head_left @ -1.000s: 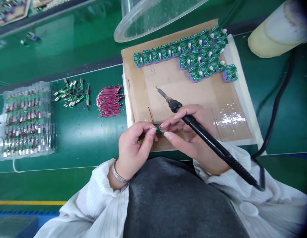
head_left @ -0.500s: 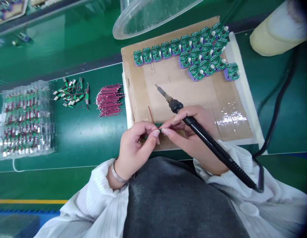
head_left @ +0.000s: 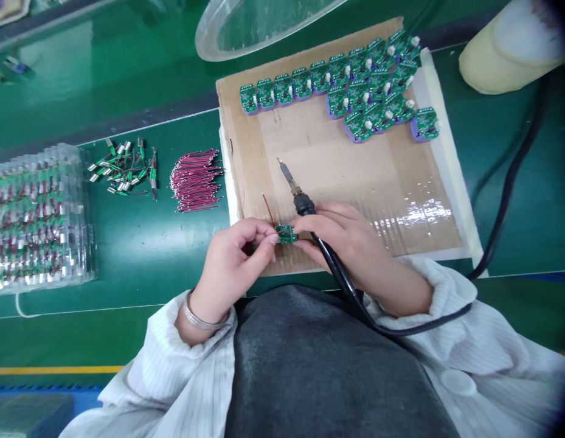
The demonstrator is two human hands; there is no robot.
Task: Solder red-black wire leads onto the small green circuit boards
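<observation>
Left hand (head_left: 236, 252) pinching one end of a small green board (head_left: 287, 233), a red wire (head_left: 268, 208) beside it, over the near edge of the cardboard (head_left: 309, 146); right hand (head_left: 355, 243) at the other end, also holding a soldering iron (head_left: 305, 205). At left, clear trays (head_left: 87, 237) filled with small wired metal parts (head_left: 32, 239). Farther, purple-based boards (head_left: 301, 83) in rows on the cardboard.

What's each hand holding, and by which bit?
The left hand holds a small green board by its left end. The right hand holds the soldering iron by its black handle, fingertips at the board's right edge.
</observation>
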